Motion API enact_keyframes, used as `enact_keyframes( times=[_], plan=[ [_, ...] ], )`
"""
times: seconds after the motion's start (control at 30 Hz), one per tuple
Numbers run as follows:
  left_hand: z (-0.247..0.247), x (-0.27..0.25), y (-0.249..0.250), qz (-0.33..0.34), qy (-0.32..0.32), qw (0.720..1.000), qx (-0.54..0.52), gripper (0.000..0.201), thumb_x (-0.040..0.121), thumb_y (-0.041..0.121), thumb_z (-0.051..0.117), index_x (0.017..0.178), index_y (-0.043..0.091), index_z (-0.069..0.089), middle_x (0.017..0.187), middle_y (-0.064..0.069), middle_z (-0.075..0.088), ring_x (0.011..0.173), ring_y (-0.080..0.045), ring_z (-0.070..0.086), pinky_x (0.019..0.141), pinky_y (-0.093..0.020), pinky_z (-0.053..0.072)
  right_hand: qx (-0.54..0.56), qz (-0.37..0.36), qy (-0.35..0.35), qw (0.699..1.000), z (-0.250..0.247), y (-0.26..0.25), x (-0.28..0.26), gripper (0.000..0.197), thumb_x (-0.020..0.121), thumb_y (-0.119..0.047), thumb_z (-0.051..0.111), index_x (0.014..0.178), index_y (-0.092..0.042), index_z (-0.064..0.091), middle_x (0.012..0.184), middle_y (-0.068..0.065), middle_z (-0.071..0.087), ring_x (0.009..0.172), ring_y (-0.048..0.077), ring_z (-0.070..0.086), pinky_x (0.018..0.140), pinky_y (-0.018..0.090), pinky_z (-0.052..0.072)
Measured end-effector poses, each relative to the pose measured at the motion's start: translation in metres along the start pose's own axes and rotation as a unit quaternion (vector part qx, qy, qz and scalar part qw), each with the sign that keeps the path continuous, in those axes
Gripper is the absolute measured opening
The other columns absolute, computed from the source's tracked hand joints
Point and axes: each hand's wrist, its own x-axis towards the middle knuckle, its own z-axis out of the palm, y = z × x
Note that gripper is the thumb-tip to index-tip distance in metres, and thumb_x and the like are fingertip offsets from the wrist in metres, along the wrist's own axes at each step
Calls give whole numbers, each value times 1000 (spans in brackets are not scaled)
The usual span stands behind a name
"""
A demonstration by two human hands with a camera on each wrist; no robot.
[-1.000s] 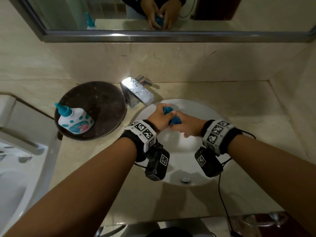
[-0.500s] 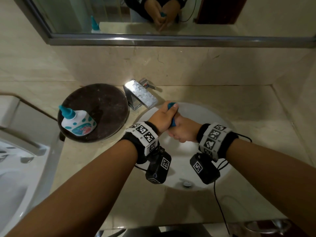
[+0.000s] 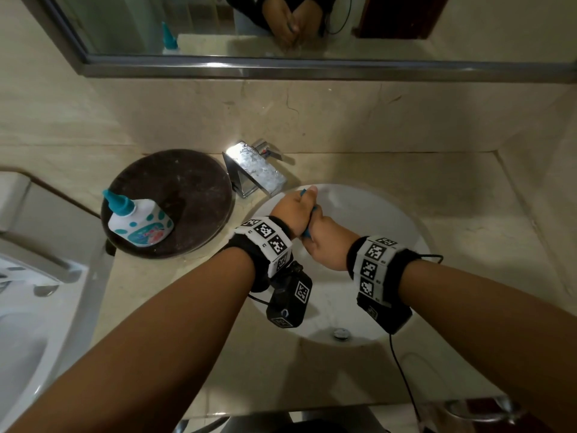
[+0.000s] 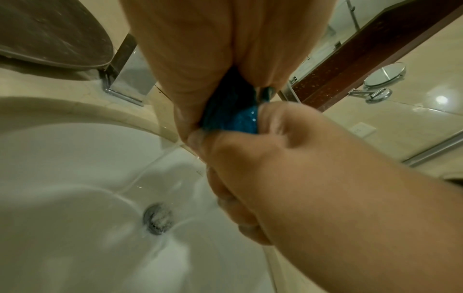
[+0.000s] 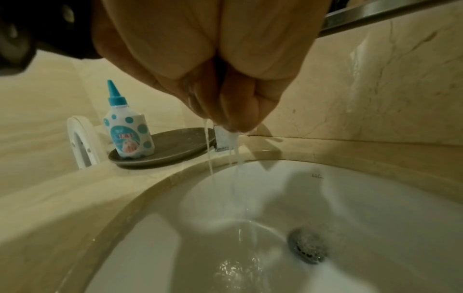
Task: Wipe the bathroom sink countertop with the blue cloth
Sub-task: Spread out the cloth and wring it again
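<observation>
Both hands squeeze the blue cloth over the white sink basin. My left hand grips its upper end, and my right hand grips the lower end just below. Only slivers of cloth show between the fists in the head view. In the right wrist view the cloth is hidden inside my right hand, and thin streams of water run from it into the basin. The beige countertop surrounds the basin.
A chrome faucet stands at the basin's back left. Left of it a dark round tray holds a white bottle with a teal cap. The drain lies at the basin's bottom. A toilet is at the far left, a mirror above.
Both fists have closed tighter and twisted on the cloth, so less blue shows now. The hands shifted slightly toward the faucet.
</observation>
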Motion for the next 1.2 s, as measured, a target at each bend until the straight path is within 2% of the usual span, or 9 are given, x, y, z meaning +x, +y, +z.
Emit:
enact_keyframes(
  times=[0.17,0.3,0.5,0.57,0.67,0.8,0.97,1.1,1.2],
  plan=[
    [-1,-1,3,-12,-4,1000,-16,41,101,35,33,71,14,52,75,-5,56,80,-20,53,75,-27,39,19,8,2,1000,0,3,3,51,95,-23,45,135,2,23,110,20,61,93,32,62,85,45,51],
    [-2,-4,4,-12,-32,998,-57,35,102,36,31,92,12,54,79,-3,57,87,-19,55,84,-28,41,93,32,-40,994,-17,6,-1,67,90,-23,57,143,-13,17,121,9,57,96,22,61,74,27,53],
    [-14,-8,13,-23,-53,988,-142,23,102,34,31,96,25,51,101,-12,56,99,-28,57,90,-45,48,117,44,-12,992,-41,8,-11,58,83,-37,65,132,-21,39,119,2,60,102,18,59,91,33,48],
    [-20,-11,21,-16,-64,986,-151,24,103,30,29,99,27,53,100,-7,57,103,-24,57,93,-44,49,125,51,3,991,-47,3,-14,52,82,-43,64,125,-21,45,109,-2,60,96,16,59,84,29,47],
    [-23,-12,32,-28,-75,984,-159,23,101,25,37,119,19,51,106,-9,57,104,-25,58,90,-43,51,115,49,42,991,-55,-5,-14,35,85,-43,61,109,-18,54,95,-3,61,88,17,57,75,28,43],
    [-31,-8,35,-30,-93,983,-155,37,96,11,50,132,16,41,105,-9,57,93,-21,60,82,-36,53,144,39,47,988,-64,-9,-15,40,93,-37,51,127,-17,49,117,6,63,105,24,60,94,39,48],
    [-41,-4,31,-32,-68,992,-102,40,91,9,58,127,22,44,86,-5,52,86,-24,55,84,-41,51,177,48,59,981,-73,-11,-19,32,100,-20,36,126,-12,52,123,11,59,114,29,55,96,42,43],
    [-44,-3,28,-43,-51,991,-114,27,91,9,58,113,20,48,83,-7,55,71,-20,51,61,-30,47,217,59,105,969,-82,-7,-20,33,100,-17,34,128,-13,50,124,13,58,114,30,56,93,45,49],
    [-47,-1,25,-60,-52,992,-99,21,89,8,59,98,19,43,93,-11,54,78,-21,51,55,-25,46,263,66,146,951,-89,-4,-18,24,97,-18,42,116,-15,56,117,14,62,108,32,59,91,47,52]
  ],
)
